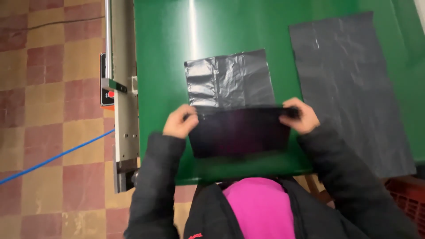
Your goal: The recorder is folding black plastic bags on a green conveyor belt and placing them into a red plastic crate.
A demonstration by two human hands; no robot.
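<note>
A dark grey plastic bag (230, 82) lies on the green table (164, 53) in front of me. Its near part is folded over into a dark flap (239, 132). My left hand (179, 121) pinches the fold's left corner. My right hand (301, 116) pinches the fold's right corner. Both hands hold the folded edge stretched between them, a little above the table. Both arms are in black sleeves.
A larger flat grey plastic sheet (349, 84) lies on the table to the right. A metal machine rail (124, 88) with a red button runs along the table's left edge. A blue cable (57, 155) crosses the tiled floor. A red crate (407, 194) sits at the lower right.
</note>
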